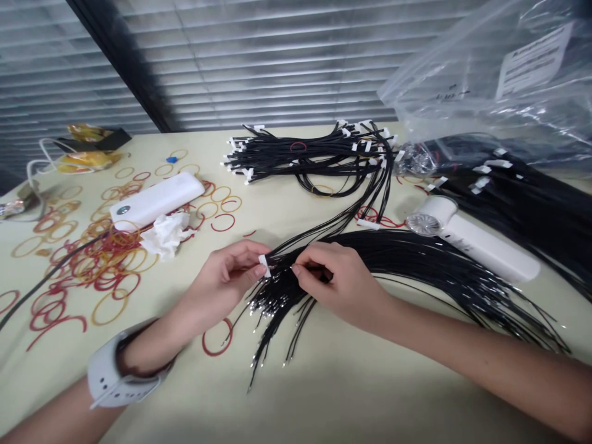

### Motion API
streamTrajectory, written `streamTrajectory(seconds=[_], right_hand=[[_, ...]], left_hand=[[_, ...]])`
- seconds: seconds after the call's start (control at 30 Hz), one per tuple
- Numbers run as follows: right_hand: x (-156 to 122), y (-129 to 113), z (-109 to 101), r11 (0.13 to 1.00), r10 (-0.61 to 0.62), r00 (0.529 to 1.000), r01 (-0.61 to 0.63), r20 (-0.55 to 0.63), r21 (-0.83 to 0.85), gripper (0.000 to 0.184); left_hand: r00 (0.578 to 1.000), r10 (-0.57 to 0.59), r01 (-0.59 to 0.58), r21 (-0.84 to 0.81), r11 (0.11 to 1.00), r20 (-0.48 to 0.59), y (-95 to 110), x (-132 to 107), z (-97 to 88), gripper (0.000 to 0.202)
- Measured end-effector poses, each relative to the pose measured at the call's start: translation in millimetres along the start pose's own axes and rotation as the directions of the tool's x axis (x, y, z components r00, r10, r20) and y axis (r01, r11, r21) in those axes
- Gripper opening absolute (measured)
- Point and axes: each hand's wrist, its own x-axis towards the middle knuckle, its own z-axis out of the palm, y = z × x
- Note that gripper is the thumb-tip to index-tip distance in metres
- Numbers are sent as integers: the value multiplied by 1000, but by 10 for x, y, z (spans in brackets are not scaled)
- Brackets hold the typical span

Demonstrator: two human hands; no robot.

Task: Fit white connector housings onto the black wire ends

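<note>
A loose bundle of thin black wires [416, 265] with bare metal tips lies fanned across the table in front of me. My left hand [226, 277] pinches a small white connector [264, 264] at the end of one wire. My right hand [342, 280] is closed in a pinch on a black wire right beside that connector. Finished black wires with white connectors [314, 154] lie in a heap farther back. A white watch band wraps my left wrist.
Many red and yellow rubber bands [102, 259] are scattered at left, around a white power bank [157, 198] and a crumpled tissue [166, 233]. A white handheld fan [472, 237] lies at right. Clear plastic bags [499, 80] hold more black wires at the back right.
</note>
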Motion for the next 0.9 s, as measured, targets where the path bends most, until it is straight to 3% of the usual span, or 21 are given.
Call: streamTrajectory(seconds=[0.2,0.47,0.7,0.9], right_hand=[[2,19,14,998,-40,998,43,53,-53,10],[1,21,5,999,-54,998,53,29,5,11],[6,16,14,994,-80,996,83,46,-71,12],[-11,22,17,977,-181,979,190,98,-100,12]], left_hand=[[1000,15,-15,20,1000,0,-30,-13,1,18],[999,42,-43,47,998,29,-6,-10,15,15],[983,180,-169,225,960,-29,13,-101,74,14],[994,112,-110,93,990,-16,-1,-102,97,18]])
